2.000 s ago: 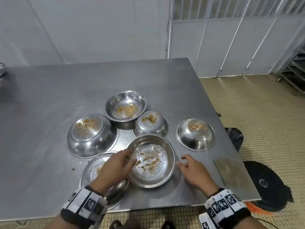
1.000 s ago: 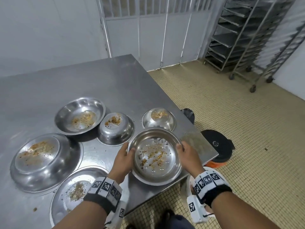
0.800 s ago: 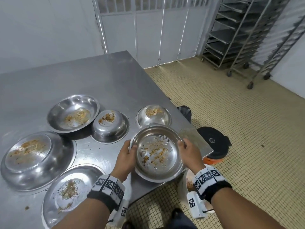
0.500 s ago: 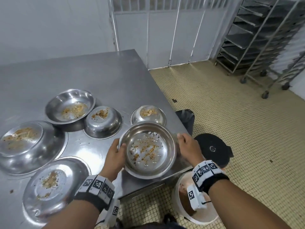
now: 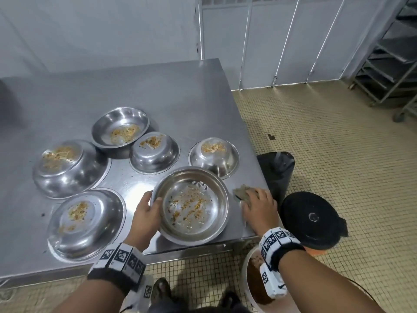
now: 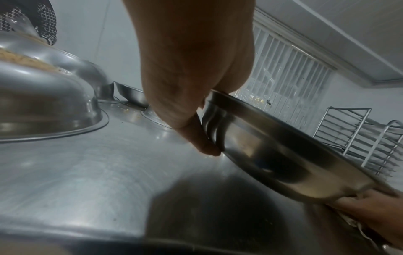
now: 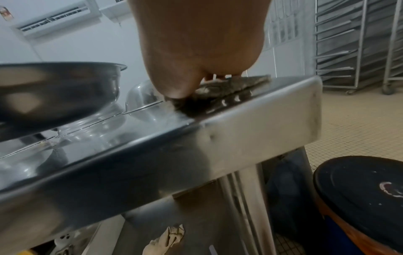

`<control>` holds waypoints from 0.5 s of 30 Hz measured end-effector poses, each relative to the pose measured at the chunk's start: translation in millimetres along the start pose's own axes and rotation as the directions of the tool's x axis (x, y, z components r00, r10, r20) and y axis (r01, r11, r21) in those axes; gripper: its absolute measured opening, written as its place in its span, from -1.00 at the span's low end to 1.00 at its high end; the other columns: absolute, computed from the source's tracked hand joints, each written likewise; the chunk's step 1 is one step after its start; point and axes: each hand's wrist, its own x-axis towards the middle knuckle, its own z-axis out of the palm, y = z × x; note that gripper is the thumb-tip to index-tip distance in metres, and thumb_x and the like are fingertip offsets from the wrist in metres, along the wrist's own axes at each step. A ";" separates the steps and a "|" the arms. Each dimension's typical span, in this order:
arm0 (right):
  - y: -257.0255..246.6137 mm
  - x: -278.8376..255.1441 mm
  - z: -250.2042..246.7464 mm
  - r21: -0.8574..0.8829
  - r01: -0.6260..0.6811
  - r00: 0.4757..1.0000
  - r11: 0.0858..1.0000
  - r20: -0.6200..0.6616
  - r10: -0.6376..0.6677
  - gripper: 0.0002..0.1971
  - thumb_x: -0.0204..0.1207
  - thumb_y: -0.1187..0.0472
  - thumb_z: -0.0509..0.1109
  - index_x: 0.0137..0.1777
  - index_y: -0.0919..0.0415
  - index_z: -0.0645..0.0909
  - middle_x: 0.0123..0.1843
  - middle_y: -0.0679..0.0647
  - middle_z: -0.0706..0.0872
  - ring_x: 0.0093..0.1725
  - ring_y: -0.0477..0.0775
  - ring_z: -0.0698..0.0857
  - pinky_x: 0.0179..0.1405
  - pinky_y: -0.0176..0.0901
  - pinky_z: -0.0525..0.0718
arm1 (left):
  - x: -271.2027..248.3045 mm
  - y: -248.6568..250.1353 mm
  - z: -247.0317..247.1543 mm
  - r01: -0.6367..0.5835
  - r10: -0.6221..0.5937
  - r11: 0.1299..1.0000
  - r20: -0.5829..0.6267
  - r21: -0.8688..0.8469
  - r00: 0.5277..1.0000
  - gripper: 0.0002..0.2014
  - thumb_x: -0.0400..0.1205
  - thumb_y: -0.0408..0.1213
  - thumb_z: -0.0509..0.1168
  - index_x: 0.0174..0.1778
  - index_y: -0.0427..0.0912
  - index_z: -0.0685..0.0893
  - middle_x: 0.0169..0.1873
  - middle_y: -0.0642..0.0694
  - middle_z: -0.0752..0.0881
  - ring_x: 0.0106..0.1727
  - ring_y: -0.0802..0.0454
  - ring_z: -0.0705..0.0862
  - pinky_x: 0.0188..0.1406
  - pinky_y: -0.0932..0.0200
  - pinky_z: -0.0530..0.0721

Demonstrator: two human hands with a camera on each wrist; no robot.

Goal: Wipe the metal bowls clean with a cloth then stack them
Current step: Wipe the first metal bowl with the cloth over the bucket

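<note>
The left hand [image 5: 144, 213] pinches the rim of the crumb-strewn steel bowl [image 5: 191, 204], tilted above the bench [image 5: 158, 91] corner. The right hand [image 5: 259, 206] closes its grip on the grey cloth [image 5: 242, 192] — gather it fully, then wipe crumbs outward toward the bucket.

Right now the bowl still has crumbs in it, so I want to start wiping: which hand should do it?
The right hand. It already rests on the cloth at the table corner, beside the bowl. The left hand grips the bowl's rim and holds it tilted, so it is better left steadying it.
</note>
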 end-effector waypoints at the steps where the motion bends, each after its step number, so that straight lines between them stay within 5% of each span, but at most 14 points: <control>1: 0.5 -0.8 0.1 0.004 0.007 1.000 1.000 -0.016 -0.007 -0.61 0.69 -0.01 0.30 0.48 0.01 0.58 0.49 0.05 0.58 0.51 0.15 0.46 0.45 0.14 0.44 | -3.4 1.1 1.3 0.002 -0.002 1.000 -0.005 0.001 1.000 -0.85 0.83 -0.27 0.21 0.19 -0.06 0.69 -0.04 -0.18 0.84 -0.03 -0.14 0.86 -0.07 -0.06 0.82; 6: 7.4 -4.7 -6.0 0.166 0.007 0.998 0.986 -0.056 0.003 -0.76 0.70 0.17 0.27 0.30 0.10 0.64 0.29 0.06 0.71 0.31 0.15 0.62 0.31 0.17 0.57 | -14.4 9.4 8.7 0.017 -0.017 1.000 -0.011 0.007 1.000 -0.85 0.85 -0.25 0.20 0.19 -0.03 0.68 -0.06 -0.16 0.84 -0.06 -0.12 0.85 -0.16 0.05 0.78; 10: 8.4 -14.8 -23.3 0.533 -0.029 0.992 0.846 -0.090 0.091 -0.81 0.75 0.14 0.25 0.28 0.08 0.60 0.18 0.04 0.67 0.13 0.08 0.69 0.15 0.13 0.72 | -22.0 14.9 18.7 0.016 -0.016 0.999 0.017 0.029 1.000 -0.84 0.85 -0.21 0.19 0.25 -0.01 0.66 -0.08 -0.16 0.85 -0.09 -0.14 0.86 -0.15 -0.03 0.82; 15: 12.9 -32.7 -47.0 0.642 0.017 0.993 0.767 -0.100 0.062 -0.83 0.75 0.00 0.27 0.20 -0.01 0.63 0.04 -0.08 0.67 0.02 -0.11 0.67 0.04 -0.03 0.71 | -33.5 20.7 38.8 0.003 -0.007 0.998 0.085 0.058 0.996 -0.82 0.85 -0.16 0.19 0.30 0.02 0.64 -0.03 -0.12 0.84 -0.07 -0.08 0.87 -0.07 -0.10 0.86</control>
